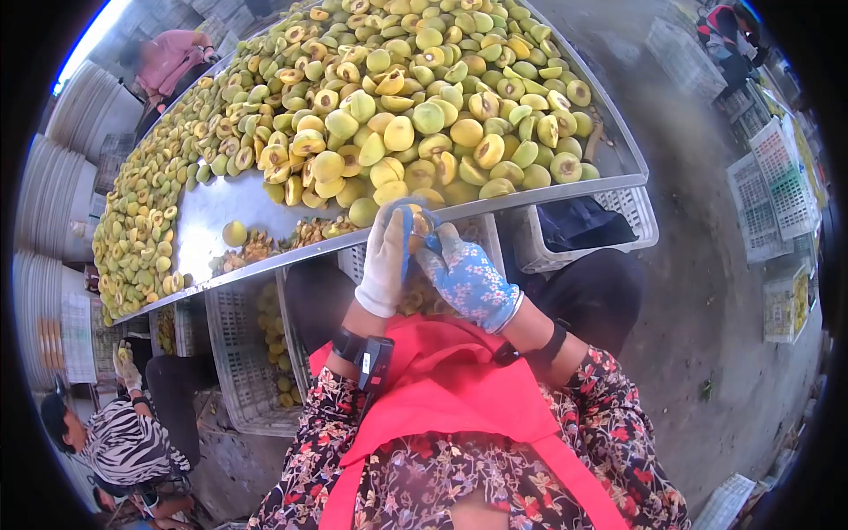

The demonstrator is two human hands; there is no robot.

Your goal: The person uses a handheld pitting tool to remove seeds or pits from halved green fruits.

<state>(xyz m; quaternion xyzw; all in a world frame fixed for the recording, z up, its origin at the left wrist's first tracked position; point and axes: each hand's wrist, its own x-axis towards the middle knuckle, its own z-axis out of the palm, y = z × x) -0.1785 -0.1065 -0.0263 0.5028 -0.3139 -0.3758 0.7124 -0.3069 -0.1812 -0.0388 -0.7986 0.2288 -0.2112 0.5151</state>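
Note:
My left hand [389, 256], in a white glove with a blue palm, is closed at the near edge of a metal tray. Its fingertips grip a small yellowish piece of apricot-like fruit [423, 224], partly hidden by the fingers. Against it, my right hand [473, 280], in a blue flowered glove, has its fingers curled; whatever lies in them is hidden. Just beyond both hands, green-yellow fruit [399, 133] is heaped on the tray [221, 215], much of it cut in half with brown pits or hollows showing.
Brown and orange scraps [309, 233] lie along the tray's raised rim. Below it stand a white crate with dark cloth [574, 225] and a crate [238, 353] beside some fruit. Co-workers sit at left [132, 442] and far left [172, 66]. More crates [760, 203] stand right.

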